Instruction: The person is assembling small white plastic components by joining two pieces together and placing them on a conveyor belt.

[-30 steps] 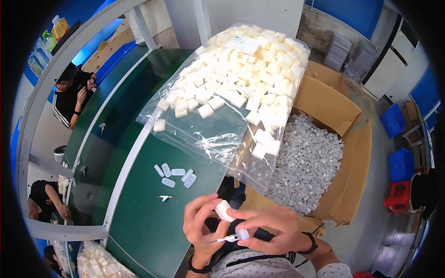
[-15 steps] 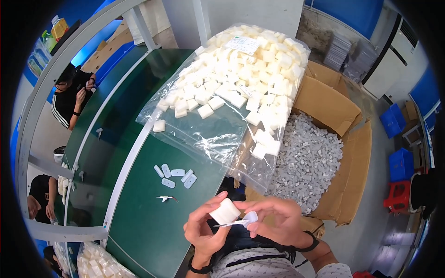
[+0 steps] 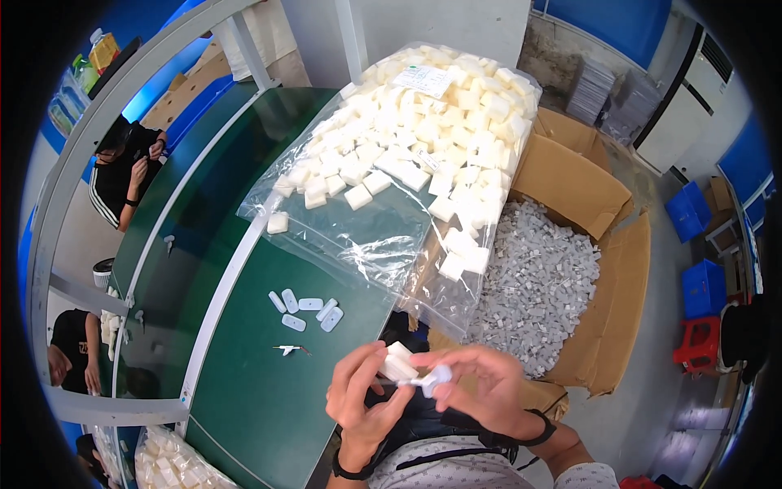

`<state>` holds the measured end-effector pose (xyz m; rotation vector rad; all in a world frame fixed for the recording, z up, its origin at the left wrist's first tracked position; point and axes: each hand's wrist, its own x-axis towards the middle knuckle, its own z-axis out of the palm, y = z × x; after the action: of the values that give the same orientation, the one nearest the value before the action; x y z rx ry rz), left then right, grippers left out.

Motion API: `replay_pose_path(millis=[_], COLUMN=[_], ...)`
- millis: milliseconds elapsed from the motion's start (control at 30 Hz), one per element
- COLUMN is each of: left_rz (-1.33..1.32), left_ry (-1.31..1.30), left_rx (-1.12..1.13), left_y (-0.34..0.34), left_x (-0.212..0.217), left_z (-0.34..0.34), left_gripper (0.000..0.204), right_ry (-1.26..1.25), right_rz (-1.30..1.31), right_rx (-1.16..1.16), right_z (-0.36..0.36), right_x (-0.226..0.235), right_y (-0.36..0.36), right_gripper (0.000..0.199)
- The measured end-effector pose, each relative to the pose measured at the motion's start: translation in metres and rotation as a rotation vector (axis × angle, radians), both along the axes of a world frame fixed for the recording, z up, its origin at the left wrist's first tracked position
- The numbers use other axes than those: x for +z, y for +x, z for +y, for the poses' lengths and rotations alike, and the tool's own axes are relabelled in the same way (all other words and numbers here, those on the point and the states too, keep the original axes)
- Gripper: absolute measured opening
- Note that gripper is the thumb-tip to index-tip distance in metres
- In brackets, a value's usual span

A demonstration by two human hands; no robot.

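A white foam block (image 3: 397,367) is pinched in my left hand (image 3: 355,403), its top face now looking split or bent by a dark line. Close against it, my right hand (image 3: 487,393) grips a small white plastic piece (image 3: 440,377) between thumb and fingers. A thin pale stem runs from this piece towards the left thumb; its exact shape is blurred. On the green table (image 3: 252,342) beyond my hands lie several pale blue oval plastic pieces (image 3: 310,304) and a small white part with a thin metal rod (image 3: 287,350).
A large clear bag of foam blocks (image 3: 456,114) spreads over the table's far right. Next to it stands an open cardboard box (image 3: 627,285) full of small grey-white parts (image 3: 538,285). A metal frame (image 3: 216,326) crosses the left side, with two people seated beyond.
The foam block has turned and tilted between my fingers, showing a different face. The plastic piece in my right hand has turned slightly. Both hands stay in nearly the same place.
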<state>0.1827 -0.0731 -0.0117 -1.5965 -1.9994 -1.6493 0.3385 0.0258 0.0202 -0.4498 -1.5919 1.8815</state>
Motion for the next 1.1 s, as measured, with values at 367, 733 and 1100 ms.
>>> replay_pose_path(millis=[367, 733, 1100], left_rz=[-0.083, -0.885, -1.041], left_ry=[0.107, 0.191, 0.057], left_rx=[-0.032, -0.385, -0.424], left_y=[0.011, 0.006, 0.003], left_x=[-0.002, 0.02, 0.027], left_z=[0.001, -0.002, -0.006], left_gripper=[0.054, 0.027, 0.017], right_ry=[0.313, 0.534, 0.88], right_rz=[-0.058, -0.042, -0.092], right_rx=[-0.262, -0.282, -0.328], right_z=[-0.001, 0.002, 0.007], right_x=[-0.013, -0.004, -0.003], right_y=[-0.005, -0.007, -0.003], right_gripper=[0.03, 0.033, 0.035])
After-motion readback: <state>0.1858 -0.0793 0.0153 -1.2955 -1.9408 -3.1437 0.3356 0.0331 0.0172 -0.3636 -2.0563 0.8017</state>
